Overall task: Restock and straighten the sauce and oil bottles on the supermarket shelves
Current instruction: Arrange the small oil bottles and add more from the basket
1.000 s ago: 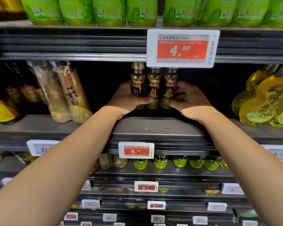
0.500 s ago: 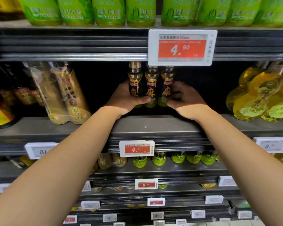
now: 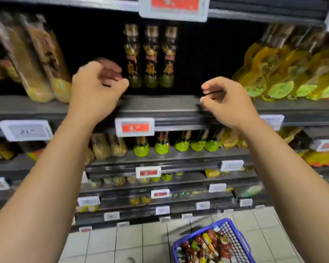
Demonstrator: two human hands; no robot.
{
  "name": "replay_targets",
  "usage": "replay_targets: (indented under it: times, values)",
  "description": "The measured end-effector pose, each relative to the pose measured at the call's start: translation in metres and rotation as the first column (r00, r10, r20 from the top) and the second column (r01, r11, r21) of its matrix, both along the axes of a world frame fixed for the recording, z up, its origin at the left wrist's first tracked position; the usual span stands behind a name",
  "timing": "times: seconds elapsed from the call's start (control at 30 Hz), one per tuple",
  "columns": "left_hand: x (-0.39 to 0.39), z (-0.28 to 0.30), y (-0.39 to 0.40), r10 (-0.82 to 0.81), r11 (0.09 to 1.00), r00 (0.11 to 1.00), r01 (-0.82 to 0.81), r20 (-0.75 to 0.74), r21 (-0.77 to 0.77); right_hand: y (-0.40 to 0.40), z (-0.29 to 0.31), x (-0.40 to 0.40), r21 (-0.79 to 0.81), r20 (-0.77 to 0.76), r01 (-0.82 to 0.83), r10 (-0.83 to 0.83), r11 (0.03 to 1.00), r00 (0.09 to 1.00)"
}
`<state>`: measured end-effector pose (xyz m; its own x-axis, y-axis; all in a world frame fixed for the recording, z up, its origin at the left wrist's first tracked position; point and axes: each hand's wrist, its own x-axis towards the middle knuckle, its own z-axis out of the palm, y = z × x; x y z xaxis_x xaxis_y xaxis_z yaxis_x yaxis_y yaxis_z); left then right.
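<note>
Three small dark oil bottles point(image 3: 150, 57) with gold labels stand upright side by side on the middle shelf point(image 3: 160, 106), under a red price tag. My left hand point(image 3: 95, 90) hovers just left of them, fingers loosely curled, holding nothing. Over the shelf's front edge, to the right of the bottles and a little lower, is my right hand point(image 3: 226, 99), also loosely curled and empty. Neither hand touches a bottle. The picture is motion-blurred.
Tall pale bottles point(image 3: 42, 59) lean at the left of the same shelf, and yellow oil bottles point(image 3: 277, 73) crowd the right. Lower shelves hold green-capped bottles point(image 3: 182, 144). A blue basket point(image 3: 237, 242) full of packets sits on the tiled floor at lower right.
Both hands have let go of the three dark bottles and pulled back toward me. The view has tilted down, bringing the floor and the basket into sight.
</note>
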<state>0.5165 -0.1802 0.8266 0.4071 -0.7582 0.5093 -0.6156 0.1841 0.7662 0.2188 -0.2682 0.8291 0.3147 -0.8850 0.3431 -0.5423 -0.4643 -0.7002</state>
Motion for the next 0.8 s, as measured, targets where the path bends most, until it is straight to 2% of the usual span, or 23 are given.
replay_targets:
  times: [0.07,0.13,0.23,0.3,0.37,0.43,0.53,0.63,0.8]
  values:
    - [-0.041,0.000,0.033,-0.119,0.985,0.992,0.114,-0.029,-0.132,0.029,-0.004,-0.033,-0.055,0.098,-0.035,0.041,0.998,0.994]
    - [-0.090,-0.012,0.057,-0.243,0.960,0.970,0.236,-0.029,-0.149,0.058,-0.020,-0.070,-0.052,0.163,-0.063,0.070,0.997,0.984]
    - [-0.166,-0.061,0.069,-0.362,0.931,0.927,0.364,-0.094,0.001,0.090,-0.079,-0.130,0.076,0.168,-0.102,0.088,0.992,0.982]
    - [-0.216,-0.114,0.073,-0.407,0.872,0.892,0.444,-0.197,0.205,0.107,-0.138,-0.171,0.227,0.111,-0.127,0.104,0.966,0.988]
    - [-0.263,-0.176,0.083,-0.357,0.765,0.871,0.480,-0.339,0.429,0.119,-0.198,-0.210,0.395,0.022,-0.133,0.135,0.909,0.991]
    - [-0.305,-0.234,0.101,-0.260,0.626,0.863,0.493,-0.434,0.604,0.133,-0.253,-0.247,0.565,-0.085,-0.065,0.136,0.823,0.987]
    - [-0.349,-0.297,0.132,-0.108,0.438,0.909,0.406,-0.401,0.802,0.152,-0.312,-0.287,0.744,-0.202,0.074,0.119,0.664,0.972]
    - [-0.374,-0.347,0.159,-0.058,0.289,0.934,0.353,-0.352,0.890,0.166,-0.350,-0.314,0.807,-0.244,0.149,0.092,0.571,0.965]
    - [-0.398,-0.419,0.186,0.166,0.164,0.917,0.338,-0.364,0.927,0.190,-0.395,-0.354,0.851,-0.291,0.277,-0.039,0.445,0.956]
